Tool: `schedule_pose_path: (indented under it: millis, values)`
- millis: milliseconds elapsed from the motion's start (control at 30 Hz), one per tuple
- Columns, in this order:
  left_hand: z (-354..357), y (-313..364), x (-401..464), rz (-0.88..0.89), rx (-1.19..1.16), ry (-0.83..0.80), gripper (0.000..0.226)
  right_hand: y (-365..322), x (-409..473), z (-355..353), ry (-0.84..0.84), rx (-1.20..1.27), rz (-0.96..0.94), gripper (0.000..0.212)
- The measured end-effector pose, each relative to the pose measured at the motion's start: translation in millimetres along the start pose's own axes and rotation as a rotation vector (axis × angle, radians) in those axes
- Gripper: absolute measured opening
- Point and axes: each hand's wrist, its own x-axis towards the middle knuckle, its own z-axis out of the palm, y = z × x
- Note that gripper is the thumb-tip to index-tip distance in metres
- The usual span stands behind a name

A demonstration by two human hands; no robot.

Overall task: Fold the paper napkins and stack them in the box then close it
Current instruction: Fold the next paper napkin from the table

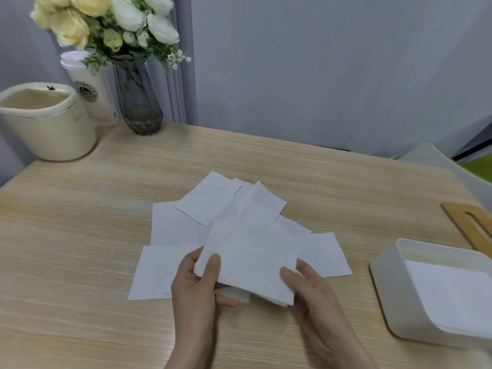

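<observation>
a big wooden table fills most of the view. on its far left corner stand a cream tub, a white cup with a lid, and a glass vase full of white and yellow flowers. at the right edge sits the white box, open, with a flat white napkin stack inside it. the wooden lid lies on the table just behind the box. in the middle of the table is a loose pile of napkins, spread out and overlapping. just above the pile, both hands hold one folded napkin. the left hand pinches its left edge, thumb on top. the right hand pinches its right corner, thumb on top too.
</observation>
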Motion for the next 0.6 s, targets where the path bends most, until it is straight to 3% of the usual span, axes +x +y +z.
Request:
schedule_pose_path:
  millis: [133, 300, 500, 600]
  values:
    - [1.1, -2.0, -4.6, -0.049, 0.034, -0.121, 0.017, -1.3, 0.3, 4.4, 0.061, -0.1, -0.109, 0.032]
    - [-2.8, 3.4, -4.2, -0.041, 0.095, -0.201, 0.035, -12.9, 2.5, 2.8, 0.01, -0.343, -0.155, 0.029]
    - [4.2, 2.9, -7.9, 0.015, 0.086, -0.164, 0.041, -10.1, -1.4, 6.0, 0.065, -0.417, -0.191, 0.037]
    - [4.6, 6.3, -8.2, 0.072, 0.117, -0.182, 0.059, -17.0, -5.6, 0.1, 0.111, -0.392, -0.263, 0.058]
